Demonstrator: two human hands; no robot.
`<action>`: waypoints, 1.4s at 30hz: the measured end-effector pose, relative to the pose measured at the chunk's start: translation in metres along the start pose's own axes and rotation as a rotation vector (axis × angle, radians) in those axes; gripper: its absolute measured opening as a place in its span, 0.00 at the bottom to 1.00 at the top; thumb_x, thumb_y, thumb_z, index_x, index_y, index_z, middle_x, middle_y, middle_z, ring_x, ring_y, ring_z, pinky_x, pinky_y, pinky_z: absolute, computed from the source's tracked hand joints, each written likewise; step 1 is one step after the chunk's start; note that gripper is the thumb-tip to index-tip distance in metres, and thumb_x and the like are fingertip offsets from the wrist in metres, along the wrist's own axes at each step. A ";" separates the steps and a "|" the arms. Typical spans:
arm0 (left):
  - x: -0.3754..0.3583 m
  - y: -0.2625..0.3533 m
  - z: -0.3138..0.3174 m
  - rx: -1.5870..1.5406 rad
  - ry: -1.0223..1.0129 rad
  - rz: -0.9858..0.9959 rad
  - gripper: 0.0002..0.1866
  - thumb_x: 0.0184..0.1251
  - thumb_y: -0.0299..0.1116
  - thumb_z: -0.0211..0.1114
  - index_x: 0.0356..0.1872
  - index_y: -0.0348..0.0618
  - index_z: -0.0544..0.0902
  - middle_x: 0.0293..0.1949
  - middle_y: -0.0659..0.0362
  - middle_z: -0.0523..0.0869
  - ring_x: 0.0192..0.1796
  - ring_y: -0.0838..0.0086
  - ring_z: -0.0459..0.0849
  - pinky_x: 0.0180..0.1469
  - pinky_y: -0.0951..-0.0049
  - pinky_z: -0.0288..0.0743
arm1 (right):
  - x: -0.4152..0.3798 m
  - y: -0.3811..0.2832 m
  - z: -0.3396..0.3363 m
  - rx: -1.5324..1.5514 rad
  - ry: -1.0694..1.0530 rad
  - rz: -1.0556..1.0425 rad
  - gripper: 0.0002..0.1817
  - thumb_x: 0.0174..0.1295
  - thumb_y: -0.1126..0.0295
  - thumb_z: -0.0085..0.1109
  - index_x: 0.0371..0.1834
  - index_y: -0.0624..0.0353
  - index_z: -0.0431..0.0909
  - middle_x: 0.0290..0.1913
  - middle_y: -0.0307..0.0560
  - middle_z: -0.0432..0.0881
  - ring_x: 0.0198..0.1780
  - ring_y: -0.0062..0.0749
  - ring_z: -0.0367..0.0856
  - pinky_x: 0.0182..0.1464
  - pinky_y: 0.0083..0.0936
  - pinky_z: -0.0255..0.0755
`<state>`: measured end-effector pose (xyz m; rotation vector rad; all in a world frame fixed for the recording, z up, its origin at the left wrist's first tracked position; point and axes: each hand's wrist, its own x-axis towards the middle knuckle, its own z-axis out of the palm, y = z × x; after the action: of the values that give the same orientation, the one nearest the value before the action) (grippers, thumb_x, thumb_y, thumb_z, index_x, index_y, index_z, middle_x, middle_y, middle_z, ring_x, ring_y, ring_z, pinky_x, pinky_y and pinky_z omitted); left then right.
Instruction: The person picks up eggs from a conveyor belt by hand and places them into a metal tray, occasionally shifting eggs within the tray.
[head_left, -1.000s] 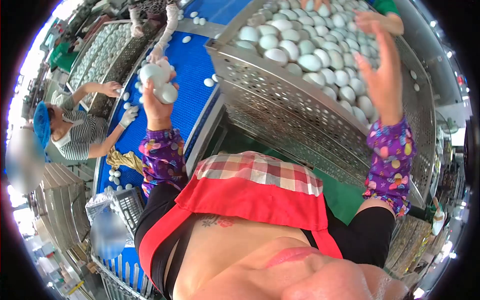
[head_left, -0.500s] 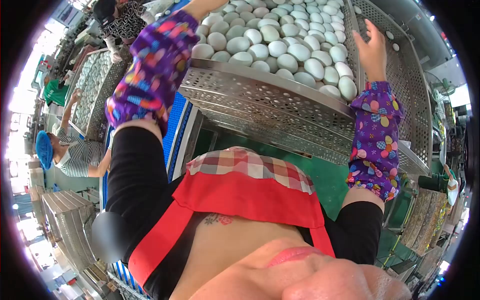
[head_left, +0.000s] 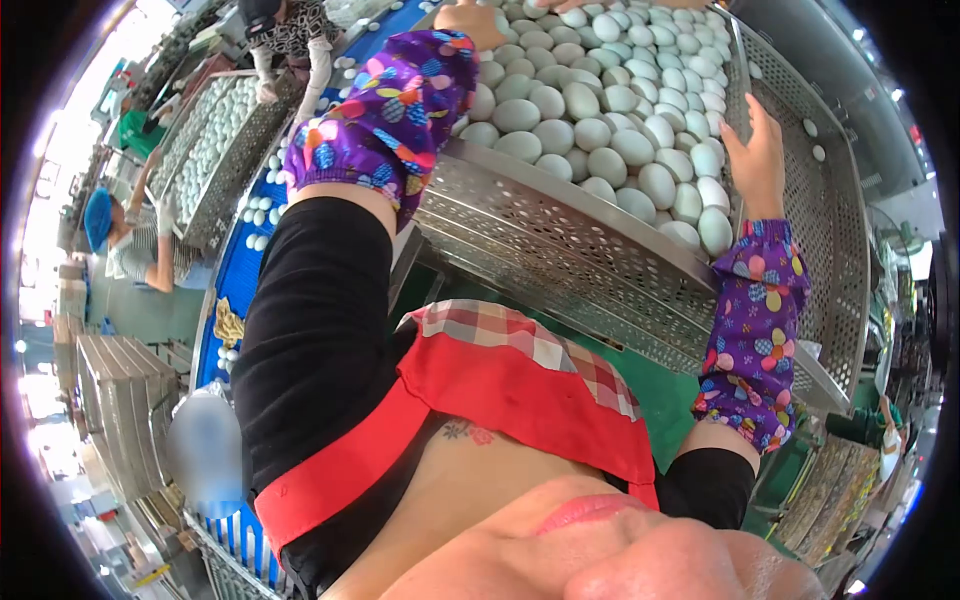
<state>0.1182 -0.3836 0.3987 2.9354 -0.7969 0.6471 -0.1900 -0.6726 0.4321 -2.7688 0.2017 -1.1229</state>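
Note:
Pale white and greenish eggs [head_left: 592, 134] fill a perforated metal tray [head_left: 560, 206] in front of me. My left hand [head_left: 472, 22] is at the top edge of the view, over the tray's left side by the eggs; its fingers are mostly cut off or hidden. My right hand [head_left: 757, 160] is raised at the tray's right side, fingers apart, holding nothing. Purple flowered sleeves cover both forearms. Another person's hands show at the far top edge of the eggs.
A blue conveyor [head_left: 232, 290] with scattered eggs runs along the left. A second perforated tray [head_left: 835, 230] with a few eggs stands at the right. Co-workers stand at the upper left beside another egg tray [head_left: 190, 190].
The view has turned, so the tray appears lower and further right. More of the conveyor and its eggs shows. Another person's hands have come into view at the top.

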 end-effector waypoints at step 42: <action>-0.626 -0.252 0.207 -0.281 -0.225 -0.980 0.44 0.47 0.48 0.74 0.67 0.49 0.64 0.68 0.38 0.58 0.70 0.45 0.58 0.68 0.52 0.57 | 0.018 -0.354 0.074 0.260 -0.537 -0.580 0.31 0.58 0.66 0.62 0.65 0.61 0.66 0.67 0.53 0.67 0.67 0.47 0.64 0.69 0.38 0.55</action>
<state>-0.1686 0.1055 -0.0221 2.6641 0.5282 0.1030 -0.1009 -0.3225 0.4578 -2.8168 -0.7850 -0.3881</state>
